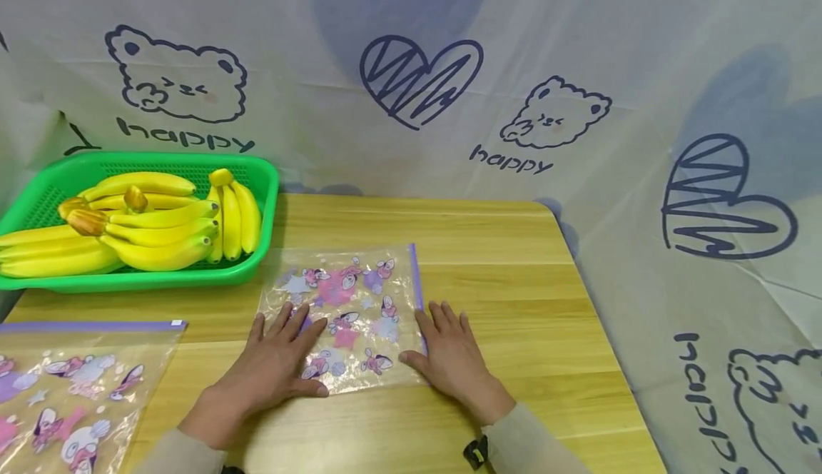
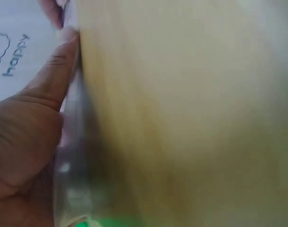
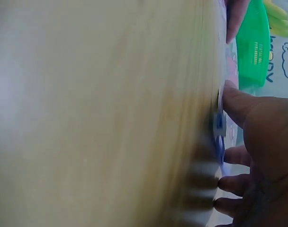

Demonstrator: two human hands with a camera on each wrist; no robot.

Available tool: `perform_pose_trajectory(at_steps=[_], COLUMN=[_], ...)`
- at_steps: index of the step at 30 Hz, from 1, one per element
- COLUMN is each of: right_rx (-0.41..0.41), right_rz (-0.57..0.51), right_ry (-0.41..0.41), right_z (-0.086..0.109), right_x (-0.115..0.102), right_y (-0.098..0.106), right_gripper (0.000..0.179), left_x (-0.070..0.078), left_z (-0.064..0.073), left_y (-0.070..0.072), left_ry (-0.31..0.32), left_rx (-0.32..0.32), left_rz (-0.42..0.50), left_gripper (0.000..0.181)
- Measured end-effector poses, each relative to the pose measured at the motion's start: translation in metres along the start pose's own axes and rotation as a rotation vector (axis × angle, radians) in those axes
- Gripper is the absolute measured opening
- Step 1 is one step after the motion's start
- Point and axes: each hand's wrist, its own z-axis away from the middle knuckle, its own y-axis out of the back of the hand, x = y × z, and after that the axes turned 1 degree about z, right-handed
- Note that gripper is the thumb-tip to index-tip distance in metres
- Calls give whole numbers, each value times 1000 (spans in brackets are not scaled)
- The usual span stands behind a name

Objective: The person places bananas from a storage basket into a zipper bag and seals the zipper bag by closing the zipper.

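A clear zip bag (image 1: pixel 359 317) printed with pink and purple cartoon figures lies flat on the wooden table, its purple zip edge to the right. My left hand (image 1: pixel 270 363) rests with spread fingers on the bag's left side, thumb near the lower edge. At the zip edge, my right hand (image 1: pixel 452 353) touches the bag with its thumb and fingertips, fingers spread. Seen from the right wrist, a small zip slider (image 3: pixel 220 124) sits between thumb and fingers along the edge. The left wrist view shows the left thumb (image 2: pixel 56 71) along the bag's edge.
A green basket (image 1: pixel 272 203) holding several bunches of bananas (image 1: pixel 154 235) stands at the back left. A second printed zip bag (image 1: pixel 96 360) lies at the front left, its purple zip toward the back. White cloth (image 1: pixel 417 160) with drawn hearts and bears hangs behind and to the right.
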Motion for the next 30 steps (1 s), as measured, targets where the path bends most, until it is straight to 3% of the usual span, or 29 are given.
perform_pose_trajectory(at_steps=[6, 10, 14, 18, 25, 30], right_rx=[7, 80, 172, 227, 260, 296], right_rz=[-8, -7, -21, -18, 10, -2], right_ry=[31, 16, 17, 15, -38, -55], right_z=[1, -2, -7, -13, -15, -15], right_x=[-6, -6, -5, -3, 0, 1], right_y=[-1, -3, -3, -3, -1, 0], right_gripper=[69, 52, 44, 41, 39, 36], left_x=[8, 26, 41, 58, 90, 105], left_z=[-1, -11, -26, -44, -82, -113], left_y=[24, 38, 43, 36, 10, -10], left_ry=[78, 125, 144, 147, 71, 99], left_rx=[-125, -185, -194, -189, -75, -24], left_rz=[-25, -81, -146, -158, -138, -93], left_gripper=[105, 66, 27, 19, 13, 20])
